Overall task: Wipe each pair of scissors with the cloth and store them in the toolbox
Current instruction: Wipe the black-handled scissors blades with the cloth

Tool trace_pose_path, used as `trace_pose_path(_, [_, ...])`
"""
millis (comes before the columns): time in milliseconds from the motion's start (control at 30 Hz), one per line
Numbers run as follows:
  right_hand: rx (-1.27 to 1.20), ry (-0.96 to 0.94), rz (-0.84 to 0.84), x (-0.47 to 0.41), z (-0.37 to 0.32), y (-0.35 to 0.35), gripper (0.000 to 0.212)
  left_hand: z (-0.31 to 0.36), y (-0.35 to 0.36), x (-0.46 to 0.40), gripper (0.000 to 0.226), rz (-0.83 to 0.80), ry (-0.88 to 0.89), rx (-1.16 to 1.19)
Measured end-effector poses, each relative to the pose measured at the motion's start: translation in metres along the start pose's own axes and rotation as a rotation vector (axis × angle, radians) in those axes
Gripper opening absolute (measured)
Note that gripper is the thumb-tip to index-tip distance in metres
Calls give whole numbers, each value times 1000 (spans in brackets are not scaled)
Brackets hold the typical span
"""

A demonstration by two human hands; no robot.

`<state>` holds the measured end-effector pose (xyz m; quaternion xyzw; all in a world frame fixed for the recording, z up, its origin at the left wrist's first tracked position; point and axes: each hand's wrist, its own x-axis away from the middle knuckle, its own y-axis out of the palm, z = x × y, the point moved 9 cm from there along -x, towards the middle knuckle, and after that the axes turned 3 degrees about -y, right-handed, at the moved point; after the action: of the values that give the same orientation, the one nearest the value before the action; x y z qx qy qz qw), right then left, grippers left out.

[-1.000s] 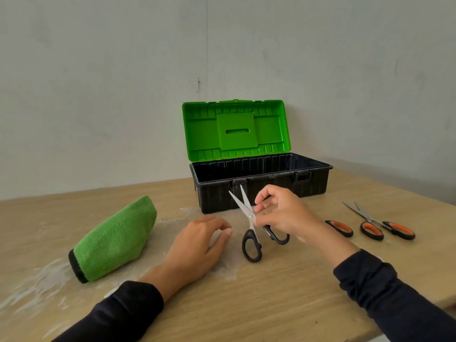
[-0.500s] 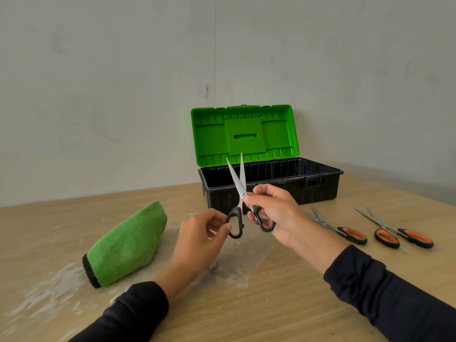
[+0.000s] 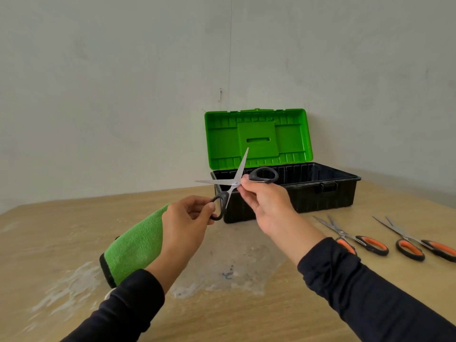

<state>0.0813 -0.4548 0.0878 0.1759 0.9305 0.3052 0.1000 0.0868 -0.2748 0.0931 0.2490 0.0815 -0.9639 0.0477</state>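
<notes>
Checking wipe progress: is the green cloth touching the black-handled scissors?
Apart. Head view: cloth lies on the table; both hands hold the scissors in the air.

Toolbox (image 3: 308,196) mouth open, upright green lid (image 3: 257,137) blocks entry from far side. Black-handled scissors (image 3: 234,183) spread wide, held above box's near-left corner. Cloth (image 3: 134,245) toward table (image 3: 246,317) left edge, two orange-handled scissors (image 3: 355,239) (image 3: 414,245) toward right edge; near edge bare.

text: none readable | toolbox (image 3: 291,191): no legible label | scissors (image 3: 234,183): no legible brand
</notes>
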Motion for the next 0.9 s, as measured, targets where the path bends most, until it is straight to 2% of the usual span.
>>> trace_pose_path(100, [215,-51,24,-3,8,5,4,4,-3,0,5,20,38,-10])
trace_pose_path(267, [279,-114,1,-10,4,27,7,10,-18,-10,7,65,95,-48])
trace_pose_path(367, [318,-165,4,-19,-1,43,9,26,-35,-18,8,111,287,-312])
trace_pose_path(433, [350,-198,8,-27,-3,52,9,28,-45,-25,8,126,343,-485])
trace_pose_path(567, [392,-202,-58,-37,4,65,6,3,-63,-45,14,96,252,-707])
trace_pose_path(733, [552,-220,-137,-47,24,62,10,-25,-60,-48,27,-185,51,-926])
trace_pose_path(800, [620,-249,-161,-50,25,59,10,-27,-59,-48,24,-241,29,-923])
trace_pose_path(900, [691,-291,-223,-52,20,59,7,-23,-64,-52,13,-249,16,-799])
